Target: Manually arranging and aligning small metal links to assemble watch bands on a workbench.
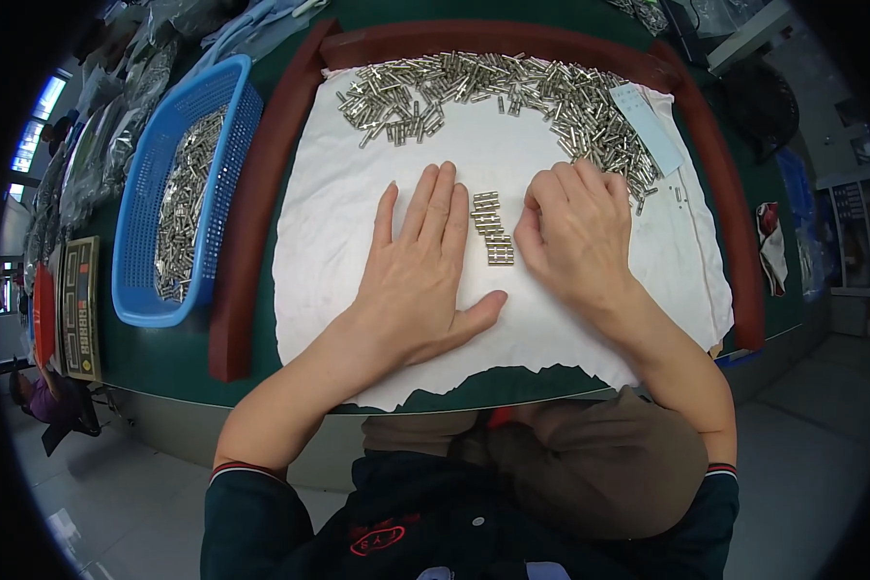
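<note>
- Dark shirt (435, 522), cut off below.
- One green worktop (164, 362) over grey floor (797, 464); three red-brown rails (503, 39) edge one white cloth (329, 232).
- One blue basket (150, 314), left.
- Left hand (420, 256) lies flat, released; right hand (585, 232) curls, fingertips hidden, grip impossible to tell.
- One stepped pin column (494, 232) between hands; heaped pins (454, 72) beyond, uncountable.

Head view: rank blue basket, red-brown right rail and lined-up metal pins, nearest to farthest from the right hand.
1. Lined-up metal pins, just left of the right hand
2. Red-brown right rail, to its right
3. Blue basket, far left
</note>
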Demonstrator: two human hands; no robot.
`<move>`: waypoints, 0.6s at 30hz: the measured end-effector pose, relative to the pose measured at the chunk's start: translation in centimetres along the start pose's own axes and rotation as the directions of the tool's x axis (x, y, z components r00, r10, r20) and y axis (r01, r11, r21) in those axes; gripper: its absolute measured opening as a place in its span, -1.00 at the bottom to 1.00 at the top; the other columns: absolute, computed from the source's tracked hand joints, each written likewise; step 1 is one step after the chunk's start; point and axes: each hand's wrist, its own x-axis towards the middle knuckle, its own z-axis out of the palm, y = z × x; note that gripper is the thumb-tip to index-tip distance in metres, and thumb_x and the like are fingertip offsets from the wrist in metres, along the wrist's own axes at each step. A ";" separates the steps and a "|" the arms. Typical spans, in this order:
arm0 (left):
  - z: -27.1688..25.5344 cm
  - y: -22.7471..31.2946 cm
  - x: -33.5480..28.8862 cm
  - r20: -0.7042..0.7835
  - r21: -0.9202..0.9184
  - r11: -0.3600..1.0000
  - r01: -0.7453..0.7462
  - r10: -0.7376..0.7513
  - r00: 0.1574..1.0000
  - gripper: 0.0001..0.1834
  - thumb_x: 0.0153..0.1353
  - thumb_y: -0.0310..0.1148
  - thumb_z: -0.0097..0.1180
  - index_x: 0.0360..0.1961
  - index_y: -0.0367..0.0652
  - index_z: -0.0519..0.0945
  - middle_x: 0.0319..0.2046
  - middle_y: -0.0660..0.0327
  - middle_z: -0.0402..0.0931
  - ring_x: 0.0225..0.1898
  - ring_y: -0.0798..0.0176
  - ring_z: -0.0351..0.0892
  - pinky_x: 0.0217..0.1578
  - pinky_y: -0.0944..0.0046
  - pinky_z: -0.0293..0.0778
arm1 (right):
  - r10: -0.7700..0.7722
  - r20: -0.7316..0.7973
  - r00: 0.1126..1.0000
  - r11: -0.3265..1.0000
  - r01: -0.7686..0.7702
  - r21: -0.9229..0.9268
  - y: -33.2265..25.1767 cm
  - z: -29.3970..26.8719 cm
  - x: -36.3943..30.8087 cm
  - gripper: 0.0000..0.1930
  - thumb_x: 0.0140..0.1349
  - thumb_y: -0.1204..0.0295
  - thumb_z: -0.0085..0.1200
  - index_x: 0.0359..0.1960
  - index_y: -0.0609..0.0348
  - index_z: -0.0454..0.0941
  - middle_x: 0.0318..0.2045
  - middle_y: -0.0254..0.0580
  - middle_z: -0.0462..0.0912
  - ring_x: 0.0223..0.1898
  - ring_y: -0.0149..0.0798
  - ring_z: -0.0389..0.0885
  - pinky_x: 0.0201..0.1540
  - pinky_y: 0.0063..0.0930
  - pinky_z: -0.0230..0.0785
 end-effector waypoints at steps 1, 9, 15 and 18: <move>0.0 0.2 -0.1 0.001 -0.002 1.000 -0.003 0.003 1.000 0.13 0.11 0.32 -0.01 0.30 -0.63 0.13 0.40 -0.34 -0.07 0.49 -0.20 -0.21 0.39 -0.25 -0.34 | -0.019 -0.004 1.000 1.000 0.019 0.020 -0.1 0.0 -0.1 -0.81 -0.11 0.57 0.15 -0.45 0.09 0.41 -0.47 -0.27 0.46 -0.33 -0.17 0.45 -0.21 -0.25 0.18; 0.1 1.7 0.2 -0.037 -0.048 0.998 0.028 -0.030 0.999 0.51 -0.28 0.67 0.01 0.29 -0.66 0.12 0.39 -0.35 -0.06 0.49 -0.20 -0.20 0.39 -0.27 -0.39 | -0.027 -0.005 1.000 0.999 0.027 0.022 -1.0 0.3 0.4 -0.82 -0.11 0.57 0.13 -0.44 0.10 0.42 -0.48 -0.26 0.46 -0.34 -0.17 0.45 -0.21 -0.25 0.19; 0.7 0.8 0.1 -0.022 -0.009 0.998 0.055 -0.055 0.998 0.57 -0.30 0.72 -0.02 0.31 -0.66 0.06 0.41 -0.34 -0.11 0.50 -0.17 -0.25 0.38 -0.27 -0.47 | -0.010 0.010 1.000 0.998 0.010 -0.068 -0.1 0.3 0.1 -0.83 -0.06 0.54 0.11 -0.37 0.11 0.49 -0.37 -0.23 0.45 -0.23 -0.18 0.42 -0.16 -0.25 0.16; 0.5 1.1 0.2 -0.020 -0.025 0.999 0.049 -0.049 0.999 0.57 -0.31 0.72 -0.04 0.31 -0.66 0.06 0.41 -0.34 -0.11 0.51 -0.17 -0.26 0.38 -0.28 -0.47 | -0.020 0.006 1.000 0.996 0.021 -0.091 -0.8 0.7 0.5 -0.88 -0.04 0.52 0.10 -0.42 0.11 0.48 -0.39 -0.24 0.42 -0.23 -0.19 0.40 -0.17 -0.25 0.15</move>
